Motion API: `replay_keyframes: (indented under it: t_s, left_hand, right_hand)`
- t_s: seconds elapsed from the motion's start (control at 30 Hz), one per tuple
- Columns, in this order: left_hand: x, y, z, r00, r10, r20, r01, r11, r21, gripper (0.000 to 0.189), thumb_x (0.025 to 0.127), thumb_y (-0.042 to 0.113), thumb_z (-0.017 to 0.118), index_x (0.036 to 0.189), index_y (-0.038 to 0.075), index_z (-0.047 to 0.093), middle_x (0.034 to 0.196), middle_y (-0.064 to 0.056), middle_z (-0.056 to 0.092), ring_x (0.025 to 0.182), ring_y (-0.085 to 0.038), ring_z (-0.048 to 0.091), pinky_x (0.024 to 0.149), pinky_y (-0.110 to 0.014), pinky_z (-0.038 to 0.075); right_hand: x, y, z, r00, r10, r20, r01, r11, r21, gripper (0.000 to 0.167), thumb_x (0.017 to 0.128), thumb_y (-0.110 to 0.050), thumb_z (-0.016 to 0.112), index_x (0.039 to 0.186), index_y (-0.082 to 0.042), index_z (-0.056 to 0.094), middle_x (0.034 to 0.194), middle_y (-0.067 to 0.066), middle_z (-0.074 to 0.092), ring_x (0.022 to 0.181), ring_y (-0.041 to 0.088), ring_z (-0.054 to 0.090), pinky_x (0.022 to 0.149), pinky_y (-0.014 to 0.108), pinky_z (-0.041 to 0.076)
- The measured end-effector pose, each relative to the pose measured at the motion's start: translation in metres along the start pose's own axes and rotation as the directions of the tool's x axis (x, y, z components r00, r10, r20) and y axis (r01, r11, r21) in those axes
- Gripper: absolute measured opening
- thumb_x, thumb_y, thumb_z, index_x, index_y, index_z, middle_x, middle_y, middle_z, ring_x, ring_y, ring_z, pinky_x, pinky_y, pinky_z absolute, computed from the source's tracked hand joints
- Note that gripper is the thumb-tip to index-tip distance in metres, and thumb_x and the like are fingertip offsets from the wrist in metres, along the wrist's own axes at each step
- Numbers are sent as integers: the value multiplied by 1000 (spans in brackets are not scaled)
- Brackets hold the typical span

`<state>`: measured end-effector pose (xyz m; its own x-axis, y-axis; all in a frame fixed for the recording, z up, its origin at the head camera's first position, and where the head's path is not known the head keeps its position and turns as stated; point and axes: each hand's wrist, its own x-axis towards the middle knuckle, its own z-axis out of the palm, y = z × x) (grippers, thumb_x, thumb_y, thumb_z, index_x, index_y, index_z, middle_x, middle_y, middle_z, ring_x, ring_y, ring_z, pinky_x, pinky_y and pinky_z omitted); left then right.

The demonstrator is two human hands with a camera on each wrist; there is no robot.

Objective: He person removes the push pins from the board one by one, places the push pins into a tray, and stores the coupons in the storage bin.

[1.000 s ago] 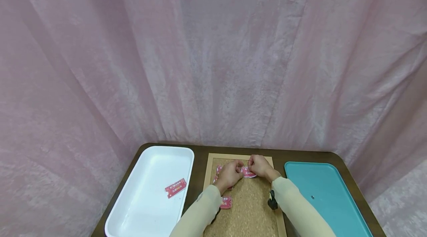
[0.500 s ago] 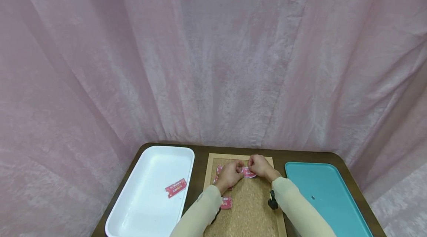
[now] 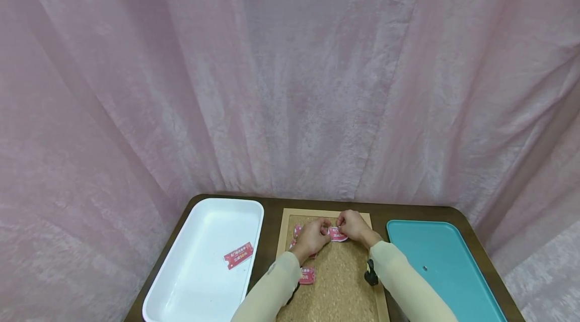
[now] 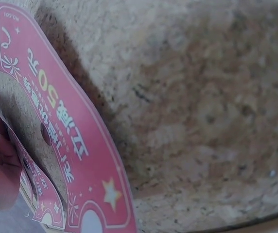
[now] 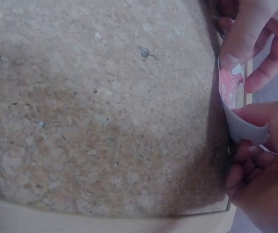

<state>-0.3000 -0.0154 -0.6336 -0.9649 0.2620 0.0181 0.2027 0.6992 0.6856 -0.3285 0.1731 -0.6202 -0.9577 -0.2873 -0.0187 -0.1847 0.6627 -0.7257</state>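
Near the far edge of the cork board (image 3: 340,287), both hands hold one pink paper coupon (image 3: 336,234). My left hand (image 3: 311,237) pinches its left end. My right hand (image 3: 355,226) pinches the other end, where the right wrist view shows the white back of the coupon (image 5: 248,127) curling up between thumb and fingers. The left thumb (image 5: 238,46) lies on the printed side. Close to the left wrist camera, another pink coupon (image 4: 76,121) stands bowed off the cork, a smaller-looking coupon (image 4: 44,194) behind it. A further coupon (image 3: 307,275) lies beside the left sleeve.
A white tray (image 3: 190,261) stands left of the board with one pink coupon (image 3: 238,255) inside. A teal tray (image 3: 446,261) is on the right, with a small dark speck in it. Dark brown table edge (image 3: 417,211) runs behind, and a pink curtain (image 3: 290,85) hangs beyond.
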Motion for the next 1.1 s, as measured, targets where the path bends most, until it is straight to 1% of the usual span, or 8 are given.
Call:
replay_keyframes:
  t_s: [0.17,0.3,0.57,0.7,0.83,0.9,0.97,1.1]
  left_hand:
    - [1,-1,2,1000,7,-5,-7,1000,0,30,90,13,80,118,17,72,81,13,64,69,-2,54,66,-25,46]
    - [2,-2,3,1000,7,-5,-7,1000,-1,29,90,13,80,117,17,72,81,12,63,69,-3,54,66,-25,46]
    - [0,0,-2,1000,16,-13,-17,1000,-18,31,89,11,81,119,16,72,82,10,65,70,-4,55,67,-27,47]
    - [0,0,-1,1000,15,-7,-15,1000,-26,31,90,11,80,120,15,72,84,8,66,69,-4,55,66,-26,47]
    - [1,-4,3,1000,10,-6,-10,999,-33,31,90,10,80,120,14,72,81,10,64,65,-3,54,64,-24,46]
    - [2,-5,6,1000,10,-14,-10,999,-38,32,90,10,80,120,14,72,80,11,63,63,-2,53,63,-24,46]
    - [1,-5,6,1000,11,-18,-12,999,-48,31,90,9,80,120,14,72,80,10,63,60,-3,53,60,-23,46]
    - [-1,-2,2,1000,15,-15,-15,999,-52,31,91,10,79,121,13,71,81,9,65,60,-2,53,60,-23,46]
  right_hand:
    - [1,-2,-1,999,32,1,-32,999,-36,15,76,10,69,74,-5,67,68,-2,61,64,12,53,55,23,42]
    - [-1,-3,-2,999,32,8,-32,999,-21,15,77,11,67,75,-3,67,67,-2,60,63,12,52,54,23,41]
    - [0,-2,1,999,-30,25,30,1000,6,12,79,9,66,78,-2,67,69,-1,59,63,10,50,55,22,40]
    - [0,0,3,999,-45,11,45,999,17,12,78,8,66,77,-4,66,68,-2,58,62,10,51,55,22,40]
    - [-3,0,1,999,-39,15,38,997,67,10,80,7,66,77,-3,68,68,-3,59,63,10,51,56,22,41]
    - [-5,0,-1,998,-50,24,48,994,97,7,81,7,66,80,1,69,69,-1,61,64,11,52,56,22,42]
    - [-7,1,-4,998,-63,32,59,991,117,4,83,5,66,83,4,70,71,0,62,67,11,53,58,22,43]
    - [-11,0,-8,998,-50,37,45,990,130,5,85,5,66,88,8,69,76,5,66,70,12,55,61,22,45]
